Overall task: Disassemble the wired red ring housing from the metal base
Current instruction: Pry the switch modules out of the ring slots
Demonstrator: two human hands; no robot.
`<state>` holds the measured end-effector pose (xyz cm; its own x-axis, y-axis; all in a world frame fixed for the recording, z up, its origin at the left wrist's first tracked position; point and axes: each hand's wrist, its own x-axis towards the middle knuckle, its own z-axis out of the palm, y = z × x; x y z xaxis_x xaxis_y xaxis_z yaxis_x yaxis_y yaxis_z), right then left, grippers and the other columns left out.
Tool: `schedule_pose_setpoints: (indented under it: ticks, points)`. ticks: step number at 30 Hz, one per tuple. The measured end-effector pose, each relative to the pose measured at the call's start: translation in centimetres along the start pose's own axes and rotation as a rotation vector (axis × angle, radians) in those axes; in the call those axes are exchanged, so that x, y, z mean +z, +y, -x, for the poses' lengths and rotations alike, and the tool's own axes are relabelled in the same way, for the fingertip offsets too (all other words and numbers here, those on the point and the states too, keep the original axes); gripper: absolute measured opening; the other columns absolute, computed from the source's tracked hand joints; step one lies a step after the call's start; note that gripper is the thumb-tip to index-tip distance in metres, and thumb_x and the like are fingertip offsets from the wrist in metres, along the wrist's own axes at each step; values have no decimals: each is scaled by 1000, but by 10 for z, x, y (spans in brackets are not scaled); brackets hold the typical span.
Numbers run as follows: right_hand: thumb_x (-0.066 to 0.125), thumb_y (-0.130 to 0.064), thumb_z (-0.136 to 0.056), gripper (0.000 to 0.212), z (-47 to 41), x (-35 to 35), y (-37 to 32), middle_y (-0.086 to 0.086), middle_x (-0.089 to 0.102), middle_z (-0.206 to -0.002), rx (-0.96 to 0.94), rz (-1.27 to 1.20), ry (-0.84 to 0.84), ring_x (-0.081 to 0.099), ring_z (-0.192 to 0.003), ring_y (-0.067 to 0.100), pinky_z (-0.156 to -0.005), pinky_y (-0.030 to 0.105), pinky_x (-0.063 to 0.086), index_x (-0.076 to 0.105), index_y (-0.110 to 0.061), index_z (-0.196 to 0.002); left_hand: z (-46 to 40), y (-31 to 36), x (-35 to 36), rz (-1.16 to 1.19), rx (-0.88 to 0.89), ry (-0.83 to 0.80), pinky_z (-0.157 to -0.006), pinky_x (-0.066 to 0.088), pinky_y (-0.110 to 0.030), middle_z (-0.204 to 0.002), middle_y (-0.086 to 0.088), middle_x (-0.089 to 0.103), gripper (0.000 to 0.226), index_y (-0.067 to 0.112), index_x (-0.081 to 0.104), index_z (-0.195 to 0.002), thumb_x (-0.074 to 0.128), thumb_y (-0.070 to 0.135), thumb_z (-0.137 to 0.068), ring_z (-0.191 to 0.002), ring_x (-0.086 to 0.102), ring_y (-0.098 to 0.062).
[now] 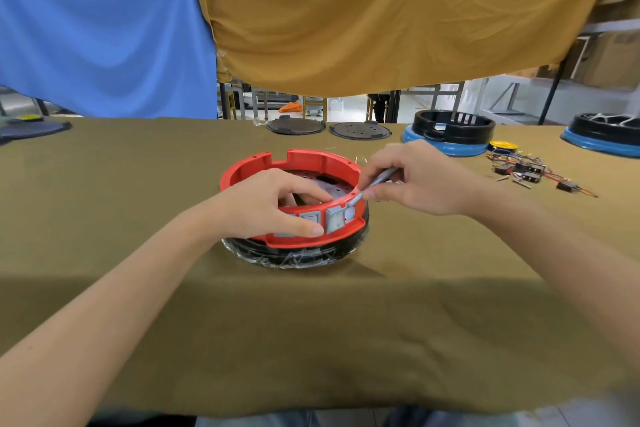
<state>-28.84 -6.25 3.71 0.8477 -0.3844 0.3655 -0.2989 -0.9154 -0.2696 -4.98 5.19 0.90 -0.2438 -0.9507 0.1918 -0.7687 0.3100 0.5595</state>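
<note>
1. Olive-brown cloth covers the table (311,322); behind it hang a blue sheet (104,28) and a mustard sheet (381,10), both soft and creased.
2. At the middle of the table sits the red ring housing (298,163), a moulded plastic ring with notches on its far rim, lying flat with its opening upward.
3. It rests on a round black base (294,253) wrapped in crinkled clear film.
4. Grey rectangular rocker switches (335,220) line the housing's near wall; any marking on them is too small to read.
5. The left hand (266,204) grips the near wall, fingers curled inside and thumb pressed on the outside.
6. The right hand (415,180) pinches a slim grey metal tool (377,182), which slants down and left, its tip at the rim just above the switches.
7. Far back lie two dark perforated discs (360,131) and two black housings on blue bases (450,135).
8. Loose wired switches (533,173) lie on the right.
</note>
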Motion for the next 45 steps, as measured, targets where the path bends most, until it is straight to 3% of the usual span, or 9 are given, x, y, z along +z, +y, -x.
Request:
schedule_pose_setpoints:
  ticks: [4,10,16,24,28,33,35,39,45]
  points:
    - [74,-23,-88,4,-10,-6,-17,-29,60,-77,-118,141,-50,52,-83,-8,-74,5,33,75,-25,-92,-4,3,-7,25,-22,-61,-60,48,-11,-96,23,70,37,42,68,-116,79,38,-80,-78,67,-3]
    - [62,-13,-93,14,-31,-8,-39,-8,68,-88,-304,476,-198,31,-77,6,-74,26,36,75,-18,-96,-3,-3,-1,111,-6,-21,-63,50,-12,-97,15,72,34,38,70,-111,80,31,-80,-80,67,-7]
    - [73,-14,-86,7,-53,-15,-43,-19,66,-76,-152,319,-350,58,-75,-5,-64,5,39,77,-19,-90,-2,-1,3,147,25,9,-59,49,-11,-93,15,74,28,38,71,-108,78,25,-83,-77,68,-12]
    - [79,-12,-82,10,-71,-21,-38,-15,74,-77,-42,129,-481,65,-70,-6,-67,8,46,77,-22,-84,-6,-3,3,147,17,-2,-61,50,-13,-98,13,74,33,30,71,-115,78,25,-83,-78,68,-12]
    - [76,-17,-84,8,-58,-19,-41,-20,69,-76,-63,218,-406,62,-72,-7,-63,5,42,77,-24,-87,-4,-2,4,164,21,-12,-59,47,-9,-93,17,74,31,35,70,-112,77,24,-84,-74,67,-4]
    - [67,-20,-90,6,-38,7,-51,-10,63,-81,-202,569,-323,53,-90,16,-76,32,45,73,-22,-91,-4,-3,4,127,48,-5,-63,47,-14,-96,9,73,30,27,70,-114,76,24,-85,-72,62,-6]
    - [71,-21,-89,4,-35,1,-47,-10,64,-83,-112,408,-310,57,-88,12,-78,29,45,74,-22,-91,-5,-3,5,141,49,1,-61,45,-10,-89,14,73,29,25,71,-113,77,21,-84,-70,62,0]
    - [77,-17,-85,6,-42,-7,-35,-18,68,-78,-33,149,-359,61,-71,-10,-65,8,43,74,-22,-86,-6,-4,3,112,27,9,-59,44,-9,-84,20,71,29,28,71,-112,78,26,-83,-69,63,1]
    - [79,-19,-83,6,-47,-7,-26,-18,70,-79,-12,67,-356,64,-78,-8,-72,8,47,74,-21,-85,-6,-4,2,114,11,-6,-60,46,-10,-88,18,72,31,30,71,-112,79,29,-82,-73,65,-1]
